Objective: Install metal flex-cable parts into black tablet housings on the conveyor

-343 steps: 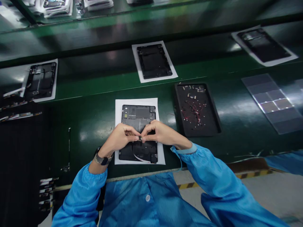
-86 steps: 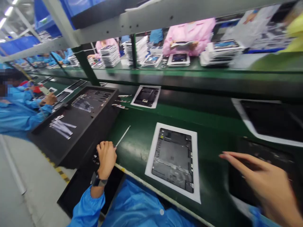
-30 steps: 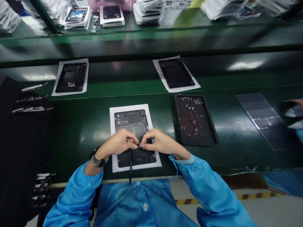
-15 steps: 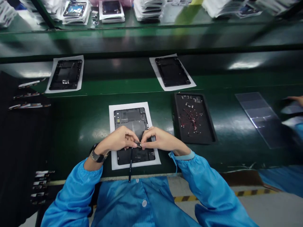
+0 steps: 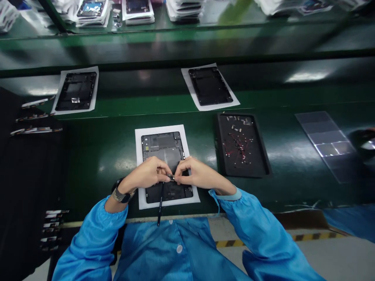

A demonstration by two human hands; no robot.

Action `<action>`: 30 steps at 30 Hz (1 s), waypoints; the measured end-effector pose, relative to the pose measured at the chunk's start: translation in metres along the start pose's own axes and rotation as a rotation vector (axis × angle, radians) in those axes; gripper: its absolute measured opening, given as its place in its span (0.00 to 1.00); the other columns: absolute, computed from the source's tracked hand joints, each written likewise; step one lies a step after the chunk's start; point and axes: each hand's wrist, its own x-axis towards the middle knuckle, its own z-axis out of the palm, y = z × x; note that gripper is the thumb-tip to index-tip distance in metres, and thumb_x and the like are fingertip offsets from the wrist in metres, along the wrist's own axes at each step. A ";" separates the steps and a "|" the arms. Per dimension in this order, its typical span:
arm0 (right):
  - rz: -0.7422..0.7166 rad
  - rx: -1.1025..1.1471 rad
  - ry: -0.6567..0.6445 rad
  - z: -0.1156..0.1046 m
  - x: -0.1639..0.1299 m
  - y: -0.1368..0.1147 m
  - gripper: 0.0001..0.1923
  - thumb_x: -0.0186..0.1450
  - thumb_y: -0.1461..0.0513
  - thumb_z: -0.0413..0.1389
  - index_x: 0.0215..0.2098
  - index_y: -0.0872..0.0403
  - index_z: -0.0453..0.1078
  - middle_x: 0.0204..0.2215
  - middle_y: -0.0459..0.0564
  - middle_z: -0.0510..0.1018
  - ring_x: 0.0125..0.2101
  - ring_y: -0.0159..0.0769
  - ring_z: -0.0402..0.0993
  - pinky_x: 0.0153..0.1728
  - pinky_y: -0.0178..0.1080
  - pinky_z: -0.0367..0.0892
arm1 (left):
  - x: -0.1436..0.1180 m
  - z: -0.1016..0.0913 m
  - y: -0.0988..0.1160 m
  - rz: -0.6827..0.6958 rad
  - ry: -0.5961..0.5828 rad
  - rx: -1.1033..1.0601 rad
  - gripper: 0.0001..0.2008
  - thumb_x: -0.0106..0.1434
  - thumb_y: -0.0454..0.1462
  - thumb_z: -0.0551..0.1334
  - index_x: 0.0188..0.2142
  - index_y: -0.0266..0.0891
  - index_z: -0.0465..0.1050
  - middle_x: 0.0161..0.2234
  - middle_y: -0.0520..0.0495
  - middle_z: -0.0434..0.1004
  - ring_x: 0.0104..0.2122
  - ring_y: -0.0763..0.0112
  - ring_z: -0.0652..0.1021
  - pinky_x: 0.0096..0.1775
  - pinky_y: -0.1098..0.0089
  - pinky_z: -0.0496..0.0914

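Both hands meet over a black tablet back housing [image 5: 164,144], which lies on a white sheet [image 5: 190,197]. My left hand [image 5: 150,172] pinches a small circuit board [image 5: 170,177] between thumb and fingers. From the other side my right hand [image 5: 195,174] has its thumb and fingertips closed on the same board's right end. A thin black pen-like tool [image 5: 160,207] sticks out below my left hand, pointing toward the table's front edge. Its upper end is hidden, so how it is held cannot be made out.
A black tray [image 5: 265,164] with red-wired parts and small connectors stands right of the housing. Behind lie two more housings [image 5: 76,88] [image 5: 210,86] on sheets. Clear plastic sheets [image 5: 319,132] lie farther right. Small strip parts [image 5: 38,130] rest on black material at left.
The two rear housings have shifted slightly left relative to the front one. At the right edge, another person's hand has left the view. My hands keep nearly the same pinch on the board.
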 end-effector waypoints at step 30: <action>-0.023 0.138 -0.092 -0.005 0.001 0.010 0.09 0.64 0.57 0.62 0.31 0.53 0.81 0.30 0.48 0.82 0.31 0.34 0.75 0.36 0.36 0.66 | 0.003 -0.001 -0.007 -0.027 -0.090 -0.068 0.06 0.55 0.35 0.67 0.33 0.34 0.81 0.19 0.52 0.71 0.18 0.76 0.70 0.22 0.74 0.63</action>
